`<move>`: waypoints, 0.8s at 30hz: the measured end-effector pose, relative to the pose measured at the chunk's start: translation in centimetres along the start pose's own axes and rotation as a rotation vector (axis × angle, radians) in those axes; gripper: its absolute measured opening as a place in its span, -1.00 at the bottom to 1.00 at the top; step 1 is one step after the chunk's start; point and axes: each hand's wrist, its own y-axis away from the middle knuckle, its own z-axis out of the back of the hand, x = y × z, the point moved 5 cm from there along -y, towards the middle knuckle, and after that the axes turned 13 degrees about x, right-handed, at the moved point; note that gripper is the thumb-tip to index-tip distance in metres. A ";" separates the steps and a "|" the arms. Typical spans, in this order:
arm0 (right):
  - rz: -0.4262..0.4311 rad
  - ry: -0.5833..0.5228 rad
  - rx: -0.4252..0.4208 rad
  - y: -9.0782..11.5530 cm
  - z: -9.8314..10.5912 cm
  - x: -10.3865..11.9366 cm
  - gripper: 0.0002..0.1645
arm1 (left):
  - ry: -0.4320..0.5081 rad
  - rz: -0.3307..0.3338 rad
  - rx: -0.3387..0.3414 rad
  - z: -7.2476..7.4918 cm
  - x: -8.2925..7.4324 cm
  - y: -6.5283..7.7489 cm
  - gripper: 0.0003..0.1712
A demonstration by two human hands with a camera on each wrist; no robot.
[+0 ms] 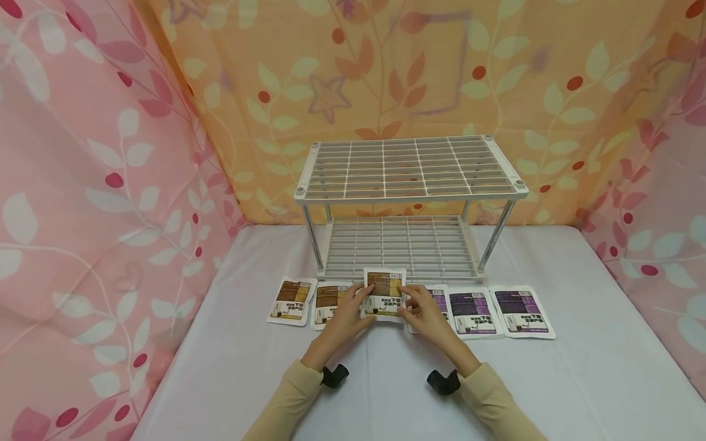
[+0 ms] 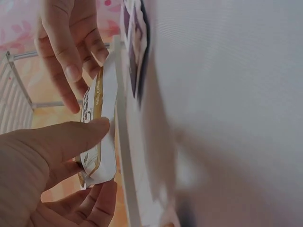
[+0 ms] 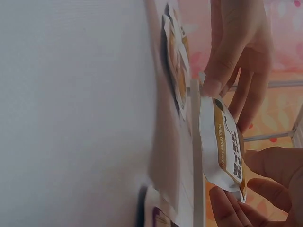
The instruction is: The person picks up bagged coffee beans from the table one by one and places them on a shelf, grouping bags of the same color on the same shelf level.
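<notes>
A brown-and-white coffee packet (image 1: 385, 294) is held up between both hands, its printed face toward the head camera. My left hand (image 1: 349, 311) grips its left edge; in the left wrist view the thumb (image 2: 97, 130) presses the face while other fingers go behind. At the opposite edge, my right hand (image 1: 427, 313) holds the packet, with fingertips on its face and behind it in the right wrist view. Two more brown packets (image 1: 292, 300) lie to the left on the table. On the right lie three purple packets (image 1: 523, 312), one partly hidden by the right hand.
Behind the packets stands a two-tier white wire rack (image 1: 410, 168) with metal posts, its lower shelf (image 1: 399, 245) close to the table. A white cloth covers the table (image 1: 386, 392). Floral curtains (image 1: 220, 122) hang at the back and both sides.
</notes>
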 end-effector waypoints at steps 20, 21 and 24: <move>0.007 0.155 -0.149 0.6 4.1 1.4 -0.26 | 0.091 -0.023 -0.075 1.1 -3.8 -2.5 -0.15; 0.008 0.152 -0.158 0.6 4.2 1.5 -0.26 | 0.093 -0.025 -0.078 1.1 -3.9 -2.6 -0.14; 0.016 0.148 -0.183 0.6 4.6 1.6 -0.25 | 0.099 -0.032 -0.089 1.2 -4.3 -2.8 -0.14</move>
